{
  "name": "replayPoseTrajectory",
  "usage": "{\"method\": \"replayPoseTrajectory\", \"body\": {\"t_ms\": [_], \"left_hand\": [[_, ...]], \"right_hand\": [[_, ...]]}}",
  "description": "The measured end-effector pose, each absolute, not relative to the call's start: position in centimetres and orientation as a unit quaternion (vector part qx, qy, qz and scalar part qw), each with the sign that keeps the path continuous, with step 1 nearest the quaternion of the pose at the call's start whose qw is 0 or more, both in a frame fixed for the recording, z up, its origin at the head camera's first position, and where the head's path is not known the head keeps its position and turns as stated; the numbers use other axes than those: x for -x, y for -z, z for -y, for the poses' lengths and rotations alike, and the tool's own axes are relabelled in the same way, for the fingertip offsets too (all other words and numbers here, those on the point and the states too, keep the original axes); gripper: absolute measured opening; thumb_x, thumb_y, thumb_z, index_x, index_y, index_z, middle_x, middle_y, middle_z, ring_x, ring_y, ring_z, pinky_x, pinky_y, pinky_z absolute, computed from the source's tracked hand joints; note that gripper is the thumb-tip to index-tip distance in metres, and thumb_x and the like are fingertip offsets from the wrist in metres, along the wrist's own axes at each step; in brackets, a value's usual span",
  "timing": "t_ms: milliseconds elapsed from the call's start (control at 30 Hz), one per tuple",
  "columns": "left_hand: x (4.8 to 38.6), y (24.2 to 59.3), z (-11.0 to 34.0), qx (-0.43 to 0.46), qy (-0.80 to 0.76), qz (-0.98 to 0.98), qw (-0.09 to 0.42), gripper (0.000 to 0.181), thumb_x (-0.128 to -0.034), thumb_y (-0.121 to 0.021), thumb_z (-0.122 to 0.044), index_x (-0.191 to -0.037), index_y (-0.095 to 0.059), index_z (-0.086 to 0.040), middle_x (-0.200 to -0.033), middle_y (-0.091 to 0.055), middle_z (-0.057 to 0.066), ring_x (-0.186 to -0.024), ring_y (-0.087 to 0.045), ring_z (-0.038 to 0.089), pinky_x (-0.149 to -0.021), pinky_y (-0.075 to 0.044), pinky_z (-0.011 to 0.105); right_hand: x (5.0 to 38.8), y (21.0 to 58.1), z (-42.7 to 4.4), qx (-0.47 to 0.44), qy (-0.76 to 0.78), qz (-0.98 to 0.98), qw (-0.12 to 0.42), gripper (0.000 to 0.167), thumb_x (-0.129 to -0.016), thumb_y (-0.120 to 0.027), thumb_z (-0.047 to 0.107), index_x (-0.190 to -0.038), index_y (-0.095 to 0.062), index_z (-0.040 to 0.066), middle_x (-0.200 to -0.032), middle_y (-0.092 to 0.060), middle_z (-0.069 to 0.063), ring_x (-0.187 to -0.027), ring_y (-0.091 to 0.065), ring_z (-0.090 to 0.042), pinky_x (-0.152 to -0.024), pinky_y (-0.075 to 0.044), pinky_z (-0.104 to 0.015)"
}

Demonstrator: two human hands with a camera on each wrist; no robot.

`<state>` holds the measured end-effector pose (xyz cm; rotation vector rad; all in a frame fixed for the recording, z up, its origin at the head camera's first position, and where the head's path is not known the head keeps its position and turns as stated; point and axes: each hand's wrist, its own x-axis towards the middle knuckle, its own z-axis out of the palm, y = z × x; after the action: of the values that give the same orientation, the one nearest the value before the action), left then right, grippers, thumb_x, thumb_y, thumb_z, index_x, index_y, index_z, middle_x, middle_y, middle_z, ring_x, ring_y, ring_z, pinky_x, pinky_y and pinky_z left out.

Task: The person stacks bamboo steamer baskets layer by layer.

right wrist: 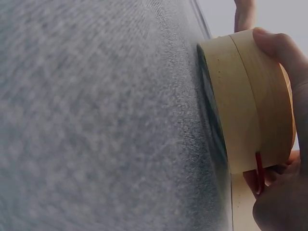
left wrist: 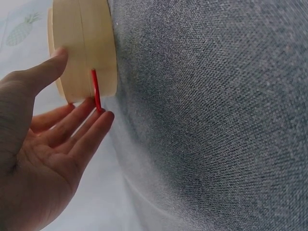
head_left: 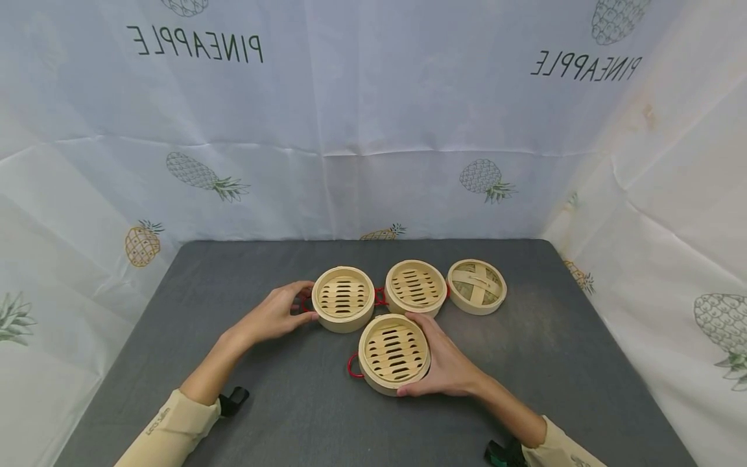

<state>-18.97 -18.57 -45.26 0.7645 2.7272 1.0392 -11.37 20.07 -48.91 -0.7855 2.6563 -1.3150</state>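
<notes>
Head view is showing the right hand [head_left: 440,364] gripping the front basket [head_left: 394,353] at lower centre; the left hand [head_left: 277,313] is lightly holding the left basket [head_left: 343,299] above. Crowded rims are risking a bump that could be tipping either.

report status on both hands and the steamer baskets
Right hand grips front basket. Left hand touches left basket. Woven lid at far right, clear of both hands.
</notes>
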Motion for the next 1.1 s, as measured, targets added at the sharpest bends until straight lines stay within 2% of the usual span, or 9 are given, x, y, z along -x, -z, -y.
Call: {"method": "replayPoseTrajectory", "body": {"t_ms": [267, 567, 733, 833, 967, 1100], "left_hand": [[19.0, 45.0, 18.4, -0.254, -0.334, -0.906, 0.057, 0.063, -0.0996, -0.082, -0.022, -0.15, -0.055, 0.006, -0.136, -0.071, 0.022, -0.123, -0.073, 0.038, -0.097, -0.065, 0.048], [19.2, 44.8, 18.2, -0.253, -0.327, -0.909, 0.058, 0.061, -0.0992, -0.082, -0.022, -0.148, -0.057, 0.005, -0.132, -0.074, 0.02, -0.12, -0.075, 0.037, -0.095, -0.064, 0.051], [19.3, 44.7, 18.2, -0.249, -0.322, -0.911, 0.062, 0.062, -0.0991, -0.082, -0.022, -0.149, -0.057, 0.004, -0.131, -0.074, 0.019, -0.121, -0.074, 0.036, -0.095, -0.063, 0.053], [19.3, 44.6, 18.2, -0.254, -0.318, -0.911, 0.064, 0.061, -0.0995, -0.082, -0.023, -0.148, -0.057, 0.005, -0.131, -0.074, 0.02, -0.121, -0.074, 0.038, -0.095, -0.063, 0.053], [19.3, 44.6, 18.2, -0.255, -0.312, -0.913, 0.064, 0.061, -0.0993, -0.082, -0.023, -0.147, -0.057, 0.006, -0.131, -0.075, 0.02, -0.122, -0.074, 0.038, -0.096, -0.062, 0.054], [19.4, 44.5, 18.2, -0.253, -0.306, -0.916, 0.067, 0.061, -0.0993, -0.082, -0.024, -0.147, -0.058, 0.005, -0.131, -0.075, 0.02, -0.122, -0.074, 0.038, -0.097, -0.062, 0.054]], "right_hand": [[11.4, 47.6, -20.0, 0.276, 0.439, -0.855, 0.017, 0.131, -0.061, -0.105, 0.053, -0.165, -0.036, 0.012, -0.159, -0.047, 0.003, -0.14, -0.053, -0.015, -0.117, -0.047, -0.034], [12.2, 46.0, -20.0, 0.284, 0.444, -0.85, -0.003, 0.129, -0.062, -0.106, 0.047, -0.167, -0.034, 0.026, -0.161, -0.047, 0.0, -0.143, -0.053, -0.02, -0.118, -0.047, -0.036], [13.0, 45.3, -19.7, 0.295, 0.447, -0.844, -0.021, 0.129, -0.06, -0.107, 0.045, -0.166, -0.035, 0.027, -0.16, -0.049, -0.001, -0.142, -0.055, -0.022, -0.117, -0.047, -0.036], [13.5, 44.9, -19.5, 0.295, 0.446, -0.845, -0.023, 0.129, -0.06, -0.107, 0.043, -0.166, -0.034, 0.029, -0.161, -0.048, 0.0, -0.144, -0.053, -0.023, -0.118, -0.047, -0.04], [13.9, 44.3, -19.0, 0.291, 0.451, -0.843, -0.019, 0.129, -0.061, -0.106, 0.04, -0.167, -0.033, 0.028, -0.164, -0.045, -0.001, -0.149, -0.049, -0.024, -0.117, -0.048, -0.05], [14.2, 44.0, -18.7, 0.283, 0.465, -0.839, -0.015, 0.129, -0.061, -0.105, 0.037, -0.167, -0.034, 0.026, -0.164, -0.046, -0.002, -0.149, -0.049, -0.025, -0.117, -0.048, -0.051]]}}
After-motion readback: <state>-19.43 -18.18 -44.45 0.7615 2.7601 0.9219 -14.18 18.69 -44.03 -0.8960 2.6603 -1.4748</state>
